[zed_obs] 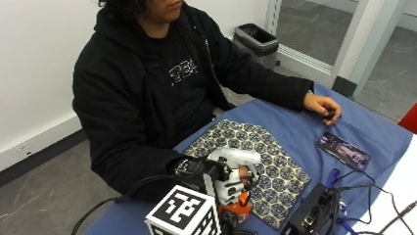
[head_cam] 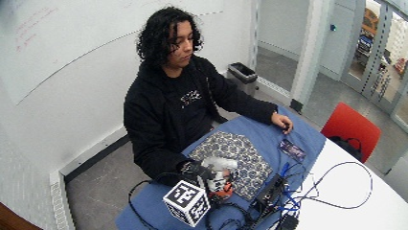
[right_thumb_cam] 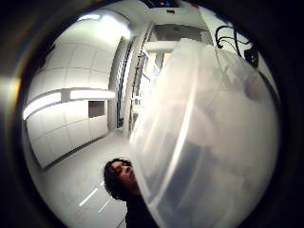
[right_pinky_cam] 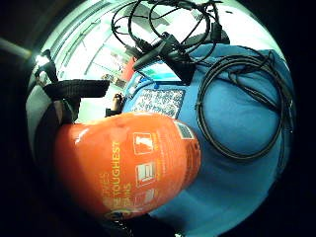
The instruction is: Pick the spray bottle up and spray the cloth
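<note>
1. Judged rigid and fairly light: a plastic spray bottle (zed_obs: 233, 196), smooth-walled and likely slippery, best taken round the neck beneath the white trigger head (zed_obs: 236, 156).
2. Looked orange-bodied with white label print in the little finger side palm view, where it filled much of the frame.
3. Stood upright at the near edge of the patterned cloth (zed_obs: 261, 164), on the blue table cover (zed_obs: 365, 132).
4. Gloved right hand (zed_obs: 221, 183) wrapped round the bottle's neck, fingers curled on it.
5. Bare left hand (zed_obs: 322, 106) rested well apart, near a phone (zed_obs: 343, 151).
</note>
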{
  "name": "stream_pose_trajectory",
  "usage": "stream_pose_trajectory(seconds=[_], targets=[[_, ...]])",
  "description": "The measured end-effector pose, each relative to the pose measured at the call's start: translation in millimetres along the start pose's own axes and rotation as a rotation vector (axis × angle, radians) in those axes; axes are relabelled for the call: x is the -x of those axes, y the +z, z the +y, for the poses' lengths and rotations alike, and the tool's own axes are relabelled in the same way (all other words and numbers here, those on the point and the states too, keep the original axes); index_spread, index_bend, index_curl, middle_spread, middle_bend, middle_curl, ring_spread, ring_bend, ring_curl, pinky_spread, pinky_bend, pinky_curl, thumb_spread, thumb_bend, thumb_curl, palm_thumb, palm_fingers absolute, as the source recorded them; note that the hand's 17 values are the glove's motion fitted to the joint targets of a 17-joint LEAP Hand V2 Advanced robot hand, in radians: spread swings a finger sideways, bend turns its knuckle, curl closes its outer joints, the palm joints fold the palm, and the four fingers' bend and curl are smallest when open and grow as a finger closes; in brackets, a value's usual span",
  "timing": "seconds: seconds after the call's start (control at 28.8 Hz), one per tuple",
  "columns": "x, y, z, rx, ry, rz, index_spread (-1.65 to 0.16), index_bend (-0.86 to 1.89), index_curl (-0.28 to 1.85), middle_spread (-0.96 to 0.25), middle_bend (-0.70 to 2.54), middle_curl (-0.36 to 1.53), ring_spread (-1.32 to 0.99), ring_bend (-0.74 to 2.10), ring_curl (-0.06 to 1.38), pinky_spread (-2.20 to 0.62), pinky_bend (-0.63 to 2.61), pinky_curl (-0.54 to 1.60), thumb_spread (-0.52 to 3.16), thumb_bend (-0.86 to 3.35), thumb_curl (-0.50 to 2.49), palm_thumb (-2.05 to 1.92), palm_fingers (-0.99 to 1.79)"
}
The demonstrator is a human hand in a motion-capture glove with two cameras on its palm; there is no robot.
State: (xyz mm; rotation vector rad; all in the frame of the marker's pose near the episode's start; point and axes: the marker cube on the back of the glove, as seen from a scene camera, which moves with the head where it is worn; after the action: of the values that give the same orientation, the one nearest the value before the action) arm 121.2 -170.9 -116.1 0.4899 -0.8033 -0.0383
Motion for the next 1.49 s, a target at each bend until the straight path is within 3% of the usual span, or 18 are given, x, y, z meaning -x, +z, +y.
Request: stream_pose_trajectory(seconds=[0.35, 0.59, 0.8, 0.9, 1.11, 1.49], targets=[[0.9, 2.0, 0.0, -0.003, 0.002, 0.01, -0.25, 0.35, 0.56, -0.19, 0.69, 0.62, -0.21, 0.78, 0.52, -0.3, 0.54, 0.43, 1.15, -0.01, 0.5, 1.0, 1.37], [17.7, 6.4, 6.9, 0.074, 0.121, 0.07, -0.24, 0.36, 0.57, -0.19, 0.7, 0.63, -0.2, 0.78, 0.52, -0.29, 0.53, 0.43, 1.17, 0.0, 0.51, 1.01, 1.34], [59.4, 31.7, -4.3, 0.329, 0.258, 0.193, -0.24, 0.35, 0.58, -0.19, 0.7, 0.63, -0.2, 0.78, 0.52, -0.28, 0.52, 0.43, 1.18, -0.01, 0.52, 1.02, 1.33], [78.6, 37.5, 7.0, 0.528, 0.362, 0.309, -0.24, 0.35, 0.59, -0.19, 0.7, 0.63, -0.2, 0.77, 0.52, -0.28, 0.52, 0.43, 1.19, -0.01, 0.52, 1.03, 1.32], [90.6, 66.8, 6.2, 0.775, 0.503, 0.577, -0.24, 0.34, 0.59, -0.18, 0.7, 0.63, -0.2, 0.77, 0.52, -0.27, 0.52, 0.43, 1.2, -0.01, 0.52, 1.03, 1.32], [77.9, 92.6, 11.4, 1.065, 0.726, 0.919, -0.25, 0.32, 0.6, -0.18, 0.69, 0.64, -0.21, 0.75, 0.51, -0.26, 0.5, 0.42, 1.22, -0.01, 0.52, 1.03, 1.3]])
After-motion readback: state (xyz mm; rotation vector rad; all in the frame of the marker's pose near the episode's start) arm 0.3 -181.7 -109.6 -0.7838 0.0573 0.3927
